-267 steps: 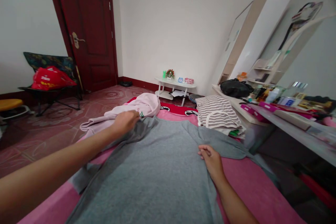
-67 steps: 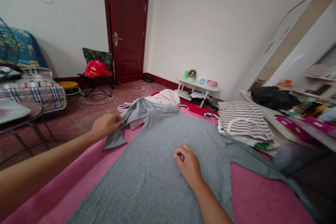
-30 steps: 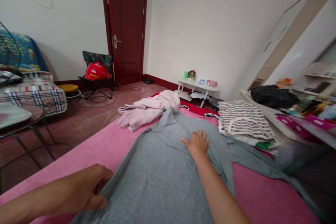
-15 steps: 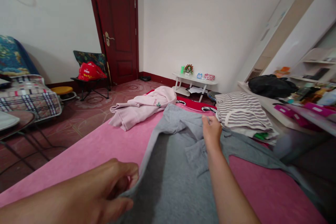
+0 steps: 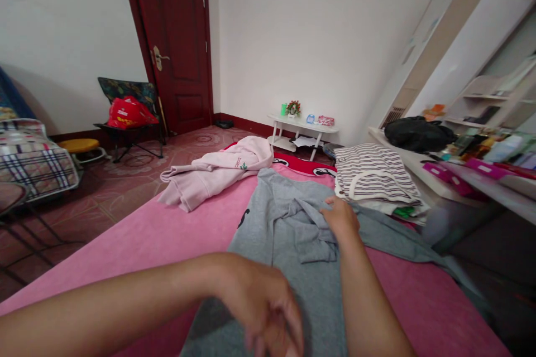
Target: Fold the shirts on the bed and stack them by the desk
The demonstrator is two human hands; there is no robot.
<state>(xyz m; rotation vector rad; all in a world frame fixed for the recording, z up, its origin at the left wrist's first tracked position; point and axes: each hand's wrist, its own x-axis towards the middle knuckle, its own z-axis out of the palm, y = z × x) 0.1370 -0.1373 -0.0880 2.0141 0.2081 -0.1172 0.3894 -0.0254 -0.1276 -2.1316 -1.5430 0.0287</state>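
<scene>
A grey long-sleeved shirt lies spread over the pink bed cover. One sleeve is bent across its upper part, and the other stretches out to the right. My right hand is closed in a pinch on the shirt's upper right side, beside the folded sleeve. Lower down, my left hand is over the middle of the shirt with its fingers curled together at the cloth's turned-over edge. Its fingertips are partly hidden and slightly blurred. A small black mark shows on the shirt's left part.
A pale pink hooded sweatshirt lies beyond the shirt on the left. Folded striped clothing is stacked at the far right. A cluttered white desk borders the bed's right side. Behind stands a low white table.
My left hand has carried the shirt's left edge rightward to the middle, laying that side over. My right hand stays pinched near the same spot. The view has shifted slightly right.
</scene>
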